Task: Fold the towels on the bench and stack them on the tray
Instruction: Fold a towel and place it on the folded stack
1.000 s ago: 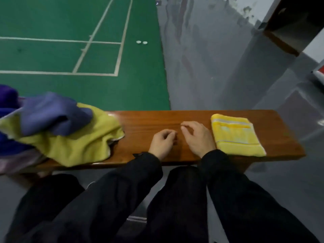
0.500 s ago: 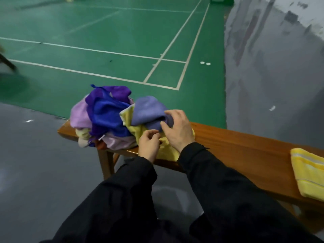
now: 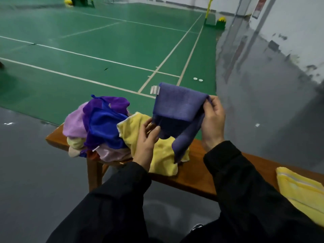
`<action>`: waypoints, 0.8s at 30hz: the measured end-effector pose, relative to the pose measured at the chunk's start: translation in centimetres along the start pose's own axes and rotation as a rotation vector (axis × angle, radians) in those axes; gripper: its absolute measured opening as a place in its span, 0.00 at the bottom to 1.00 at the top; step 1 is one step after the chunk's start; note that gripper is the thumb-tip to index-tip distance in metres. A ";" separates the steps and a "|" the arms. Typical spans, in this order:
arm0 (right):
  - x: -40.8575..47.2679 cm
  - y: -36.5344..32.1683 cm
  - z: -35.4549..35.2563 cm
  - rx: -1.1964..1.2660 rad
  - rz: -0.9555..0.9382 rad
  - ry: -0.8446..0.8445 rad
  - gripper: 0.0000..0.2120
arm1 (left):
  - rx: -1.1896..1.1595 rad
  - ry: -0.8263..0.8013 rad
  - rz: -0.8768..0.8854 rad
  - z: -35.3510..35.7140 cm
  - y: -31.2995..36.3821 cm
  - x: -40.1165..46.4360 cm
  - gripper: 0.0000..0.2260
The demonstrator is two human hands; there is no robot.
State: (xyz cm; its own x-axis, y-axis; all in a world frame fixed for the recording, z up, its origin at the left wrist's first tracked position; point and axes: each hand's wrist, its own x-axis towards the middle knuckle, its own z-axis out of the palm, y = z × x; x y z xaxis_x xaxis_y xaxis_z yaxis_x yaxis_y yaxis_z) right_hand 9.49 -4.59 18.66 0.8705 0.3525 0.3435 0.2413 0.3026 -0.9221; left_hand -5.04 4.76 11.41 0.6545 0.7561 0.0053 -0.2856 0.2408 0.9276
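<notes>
Above the bench (image 3: pixel 196 174), a slate-blue towel (image 3: pixel 177 109) had come off the pile (image 3: pixel 98 130) since half a second earlier; right hand (image 3: pixel 213 120) pinched its 3 o'clock corner, left hand (image 3: pixel 149 137) pinched the lower edge. Likely opening before folding. Folded yellow towel (image 3: pixel 303 190) lay at 4 o'clock; no tray visible. Green court (image 3: pixel 105 50) beyond at 12.

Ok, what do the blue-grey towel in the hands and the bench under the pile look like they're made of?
The blue-grey towel, held up by the left hand and the right hand, looks like soft matte woven cloth, possibly microfibre: it drapes limply, shows a fine grid texture and has a white sewn tag. The bench looks like varnished wood: reddish brown with a slight sheen.
</notes>
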 end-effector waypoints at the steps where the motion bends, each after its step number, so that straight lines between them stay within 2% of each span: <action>1: 0.0 -0.5 -1.2 0.010 0.001 -0.007 0.06 | 0.000 -0.049 0.027 1.0 0.4 0.0 0.29; 3: -0.2 -1.0 -3.5 -0.053 -0.006 -0.003 0.05 | 0.033 -0.138 0.064 3.0 0.9 0.0 0.25; 6: -1.1 -1.2 -6.5 -0.151 -0.001 0.023 0.05 | 0.027 -0.273 0.090 6.1 1.1 -0.9 0.11; 8: -2.1 -1.4 -8.4 -0.200 0.009 0.019 0.07 | -0.077 -0.356 0.005 7.9 1.3 -2.3 0.14; 10: -3.3 -1.5 -10.0 -0.245 0.015 -0.029 0.08 | -0.185 -0.363 -0.147 9.4 1.4 -3.5 0.24; 12: -4.5 -1.6 -11.1 -0.284 -0.007 -0.104 0.09 | -0.112 -0.372 -0.155 10.6 1.3 -4.0 0.26; 15: -6.1 -1.8 -13.0 -0.307 0.019 -0.236 0.14 | 0.103 -0.299 -0.069 11.7 0.4 -4.1 0.10; 17: -6.6 -2.0 -14.3 -0.295 0.086 -0.334 0.14 | 0.213 -0.322 -0.009 11.7 -0.1 -3.9 0.06; 19: -6.6 -2.5 -15.5 -0.215 0.144 -0.352 0.19 | 0.332 -0.481 0.148 11.4 0.2 -3.8 0.06; 21: -6.2 -3.4 -16.2 -0.194 0.164 -0.391 0.27 | 0.543 -0.719 0.327 11.1 0.9 -3.7 0.08; 23: -5.5 -4.2 -16.2 -0.242 0.186 -0.564 0.36 | 0.793 -0.914 0.492 10.9 1.7 -3.2 0.04; 24: -5.1 -4.5 -16.2 -0.258 0.227 -0.655 0.39 | 0.918 -0.969 0.583 10.9 2.1 -2.8 0.08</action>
State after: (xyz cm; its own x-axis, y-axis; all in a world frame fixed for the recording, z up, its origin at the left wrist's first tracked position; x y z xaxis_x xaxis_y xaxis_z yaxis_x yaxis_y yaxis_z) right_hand 10.86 -22.10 18.15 0.4960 0.8624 0.1008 0.2489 -0.0300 -0.9681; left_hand 0.12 -3.50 17.43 0.9167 -0.1800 0.3568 -0.3748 -0.6970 0.6113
